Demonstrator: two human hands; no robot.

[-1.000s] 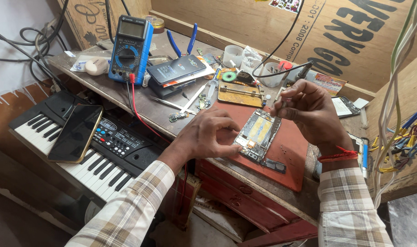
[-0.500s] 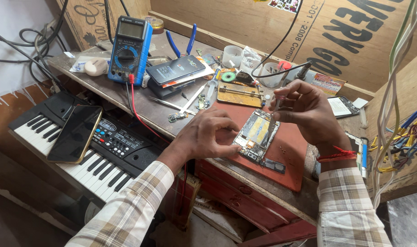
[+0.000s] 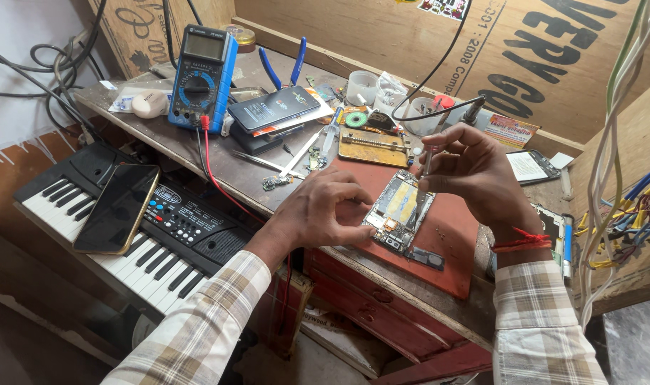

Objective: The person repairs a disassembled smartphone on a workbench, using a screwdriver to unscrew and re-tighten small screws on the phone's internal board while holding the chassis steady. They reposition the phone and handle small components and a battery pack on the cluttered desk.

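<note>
An opened phone (image 3: 398,212) with its circuit board exposed lies on a red work mat (image 3: 453,235). My left hand (image 3: 323,211) rests on the mat at the phone's left edge, thumb and fingers pressing on it. Above the phone's upper right corner, my right hand (image 3: 475,171) pinches a thin screwdriver (image 3: 424,171) upright, its tip down on the phone.
A blue multimeter (image 3: 202,68) with a red lead stands at the back left, beside stacked phones (image 3: 271,110), pliers (image 3: 284,65) and small cups. An electronic keyboard (image 3: 146,228) with a phone (image 3: 118,208) lying on it sits lower left. Wires (image 3: 625,214) hang at right.
Both hands stay at the phone; the right hand's fingers shift slightly on the screwdriver. The view is otherwise the same.
</note>
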